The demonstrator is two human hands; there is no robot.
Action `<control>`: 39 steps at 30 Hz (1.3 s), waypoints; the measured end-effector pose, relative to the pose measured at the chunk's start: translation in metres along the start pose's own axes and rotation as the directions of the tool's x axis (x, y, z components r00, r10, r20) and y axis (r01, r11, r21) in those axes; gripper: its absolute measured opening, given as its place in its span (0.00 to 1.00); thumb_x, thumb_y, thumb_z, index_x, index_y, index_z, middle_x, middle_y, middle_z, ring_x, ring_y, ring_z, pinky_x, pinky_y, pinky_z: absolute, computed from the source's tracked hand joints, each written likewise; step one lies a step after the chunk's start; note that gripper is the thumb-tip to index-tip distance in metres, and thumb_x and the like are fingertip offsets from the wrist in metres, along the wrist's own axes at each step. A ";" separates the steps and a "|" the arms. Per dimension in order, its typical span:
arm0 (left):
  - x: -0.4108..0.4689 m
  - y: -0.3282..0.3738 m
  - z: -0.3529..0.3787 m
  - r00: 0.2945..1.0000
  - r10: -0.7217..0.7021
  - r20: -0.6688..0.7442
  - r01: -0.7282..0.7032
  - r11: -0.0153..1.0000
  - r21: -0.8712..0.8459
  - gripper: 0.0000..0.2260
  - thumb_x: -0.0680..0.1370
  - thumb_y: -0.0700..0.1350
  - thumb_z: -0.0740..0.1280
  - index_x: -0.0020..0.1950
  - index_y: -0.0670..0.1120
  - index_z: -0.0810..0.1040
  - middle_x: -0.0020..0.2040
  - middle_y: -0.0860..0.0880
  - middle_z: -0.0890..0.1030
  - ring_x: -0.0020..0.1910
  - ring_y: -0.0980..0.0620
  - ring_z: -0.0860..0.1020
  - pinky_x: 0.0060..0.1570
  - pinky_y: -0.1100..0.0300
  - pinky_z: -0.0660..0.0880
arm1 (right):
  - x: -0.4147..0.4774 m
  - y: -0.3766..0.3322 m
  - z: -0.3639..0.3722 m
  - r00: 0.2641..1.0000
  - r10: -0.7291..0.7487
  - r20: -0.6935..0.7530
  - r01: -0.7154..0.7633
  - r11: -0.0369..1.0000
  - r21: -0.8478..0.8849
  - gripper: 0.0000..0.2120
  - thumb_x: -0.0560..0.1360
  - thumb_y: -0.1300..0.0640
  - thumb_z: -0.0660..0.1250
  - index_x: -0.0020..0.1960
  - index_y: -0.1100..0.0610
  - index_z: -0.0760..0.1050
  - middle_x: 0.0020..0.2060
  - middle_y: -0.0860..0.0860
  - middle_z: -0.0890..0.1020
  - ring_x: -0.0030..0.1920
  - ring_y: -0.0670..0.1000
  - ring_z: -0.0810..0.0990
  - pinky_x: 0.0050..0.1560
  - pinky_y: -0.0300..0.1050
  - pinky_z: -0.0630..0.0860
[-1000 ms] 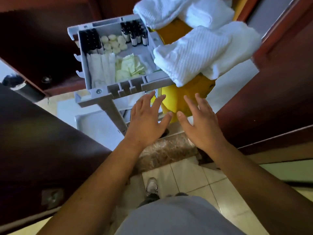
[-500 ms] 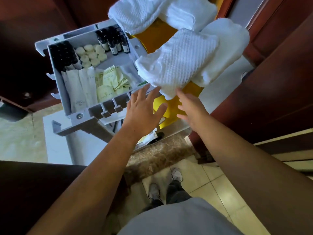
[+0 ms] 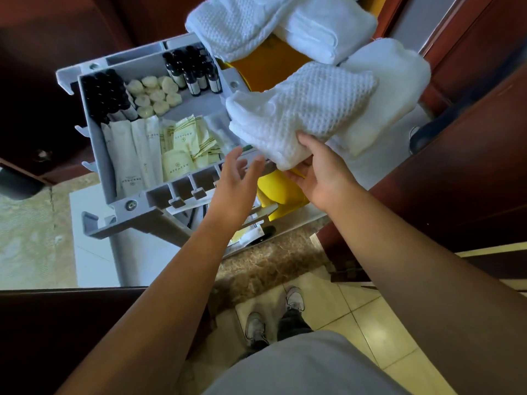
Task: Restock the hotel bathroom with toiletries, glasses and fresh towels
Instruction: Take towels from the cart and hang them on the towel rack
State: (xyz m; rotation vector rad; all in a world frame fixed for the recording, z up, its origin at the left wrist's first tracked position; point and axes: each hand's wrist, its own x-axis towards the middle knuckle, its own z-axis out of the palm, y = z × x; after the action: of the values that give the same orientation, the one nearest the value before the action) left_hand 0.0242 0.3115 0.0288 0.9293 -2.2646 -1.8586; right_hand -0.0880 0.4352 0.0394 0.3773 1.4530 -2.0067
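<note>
Cart tray: grey, divided into compartments, parked in the doorway in front of you; toiletries inside, none drawn yet.
Yellow bag: hangs at the tray's right end, with the towels piled on top of it.
Towel stack: folded white towels at the far end of the bag, untouched.
Waffle towel: nearest of the pile, its corner overhanging the tray's right edge; this is the piece you are taking.
Right hand: a moment ago spread and short of the towel; now it pinches the near edge, thumb on top and fingers underneath.
Left hand: fingers spread, holding nothing, just beside the towel's lower corner, apparently not touching.
Packets: pale sachets and long white sleeves in the near compartments.
Bottles: dark, upright, in the far compartments.
Soaps: small round pieces between the bottle groups.
Status: reach has become a hold, so the towel step has likely begun; lift with both hands to keep the fold.
</note>
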 end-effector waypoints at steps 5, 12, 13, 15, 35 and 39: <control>0.005 0.026 -0.003 0.966 -0.222 0.134 0.258 0.791 -0.554 0.21 0.82 0.66 0.63 0.68 0.56 0.69 0.68 0.45 0.79 0.61 0.48 0.83 0.69 0.45 0.75 | -0.017 -0.008 0.015 0.999 -0.023 0.044 0.023 1.000 0.010 0.21 0.80 0.50 0.71 0.71 0.53 0.75 0.61 0.55 0.85 0.55 0.54 0.86 0.43 0.46 0.83; 0.006 0.045 -0.012 0.981 -0.148 0.123 0.190 0.643 -0.742 0.25 0.82 0.61 0.65 0.72 0.47 0.77 0.62 0.44 0.85 0.61 0.44 0.84 0.65 0.42 0.79 | -0.041 0.004 0.011 0.988 -0.047 0.147 0.061 0.994 -0.093 0.15 0.80 0.53 0.71 0.66 0.50 0.77 0.61 0.52 0.85 0.61 0.55 0.84 0.50 0.50 0.80; 0.005 0.043 -0.013 0.983 -0.153 0.101 0.178 0.654 -0.735 0.23 0.82 0.58 0.67 0.72 0.46 0.77 0.62 0.45 0.86 0.60 0.44 0.85 0.66 0.41 0.78 | -0.045 0.007 0.009 0.984 -0.038 0.172 0.058 0.992 -0.113 0.14 0.80 0.53 0.71 0.65 0.50 0.77 0.61 0.52 0.85 0.62 0.55 0.83 0.51 0.51 0.80; 0.001 0.040 -0.014 0.989 -0.136 0.053 0.131 0.665 -0.735 0.20 0.83 0.51 0.68 0.72 0.45 0.76 0.61 0.45 0.86 0.60 0.44 0.85 0.65 0.39 0.78 | -0.053 0.014 0.001 0.973 0.005 0.229 0.025 0.992 -0.126 0.17 0.79 0.53 0.71 0.67 0.51 0.77 0.64 0.53 0.84 0.65 0.56 0.82 0.57 0.56 0.81; -0.084 0.024 -0.054 0.927 -0.056 0.372 0.278 0.767 -0.578 0.15 0.75 0.55 0.70 0.59 0.51 0.83 0.47 0.48 0.86 0.44 0.48 0.86 0.40 0.53 0.83 | -0.122 -0.002 -0.097 0.999 0.053 0.006 -0.053 0.998 0.023 0.30 0.81 0.31 0.55 0.50 0.50 0.89 0.43 0.50 0.88 0.41 0.52 0.88 0.44 0.46 0.83; -0.095 0.007 -0.035 0.930 -0.111 0.352 0.271 0.852 -0.448 0.19 0.75 0.55 0.72 0.65 0.53 0.80 0.53 0.48 0.88 0.54 0.44 0.86 0.47 0.47 0.84 | -0.142 0.013 -0.132 1.000 -0.014 -0.011 0.012 0.980 -0.199 0.27 0.75 0.42 0.70 0.72 0.45 0.75 0.58 0.50 0.86 0.55 0.54 0.86 0.56 0.53 0.78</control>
State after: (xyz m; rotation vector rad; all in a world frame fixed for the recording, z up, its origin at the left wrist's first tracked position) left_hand 0.1137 0.3277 0.0750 0.8430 -1.7132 -2.6660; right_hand 0.0122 0.6001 0.0627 0.2947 1.6504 -1.8501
